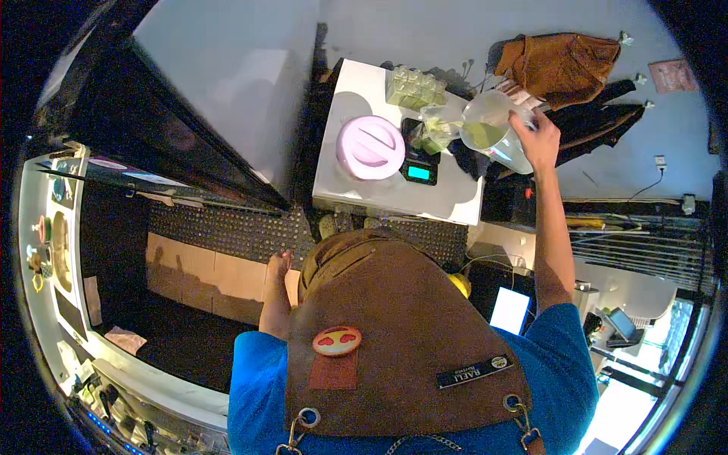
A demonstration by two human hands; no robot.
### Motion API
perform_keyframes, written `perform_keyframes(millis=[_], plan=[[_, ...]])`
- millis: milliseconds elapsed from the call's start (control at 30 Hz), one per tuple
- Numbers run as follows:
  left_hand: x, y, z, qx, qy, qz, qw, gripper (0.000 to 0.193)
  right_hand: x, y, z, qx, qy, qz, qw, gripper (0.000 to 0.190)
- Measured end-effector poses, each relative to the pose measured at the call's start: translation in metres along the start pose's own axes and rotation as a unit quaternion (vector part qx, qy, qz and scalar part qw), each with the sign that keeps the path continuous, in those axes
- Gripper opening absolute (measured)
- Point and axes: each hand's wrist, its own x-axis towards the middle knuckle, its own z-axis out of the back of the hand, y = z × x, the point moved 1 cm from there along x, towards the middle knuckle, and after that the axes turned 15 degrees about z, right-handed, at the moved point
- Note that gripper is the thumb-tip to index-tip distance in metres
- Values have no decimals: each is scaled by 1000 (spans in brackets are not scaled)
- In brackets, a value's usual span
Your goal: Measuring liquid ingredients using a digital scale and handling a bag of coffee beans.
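My right hand (534,136) is shut on a large translucent plastic pitcher (495,136), tilted to the left, with pale green liquid inside. Its mouth is at a clear funnel-shaped piece (441,124) above a small container (435,143). That container is on a black digital scale (420,172) with a lit display. A round pink lid (371,148) lies left of the scale on the white tabletop (341,193). Low at my left side, away from the table, hangs my left hand (280,263), with nothing visible in it.
Several clear bottles with pale green contents (415,85) stand at the table's back. Brown aprons (563,65) hang on wall hooks at upper right. A lit tablet (510,310) is at my right, and a black perforated mat (227,227) covers part of the floor.
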Motion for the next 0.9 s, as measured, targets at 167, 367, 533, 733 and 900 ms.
perform_keyframes(millis=[167,367,533,733,900], plan=[[-7,8,1,0,-13,-63,998,41,4,-8,-7,10,21,-1,1000,87],[31,35,-13,-65,6,-97,993,32,2,-14,-3,-14,-18,29,999,83],[67,51,-55,-341,122,86,928,35,7,-11,-6,-23,-10,47,999,81],[84,21,-56,-293,129,56,946,36,6,-18,-6,5,17,10,1000,83],[76,21,-52,-253,130,36,958,36,5,-12,-4,-5,15,14,1000,86]])
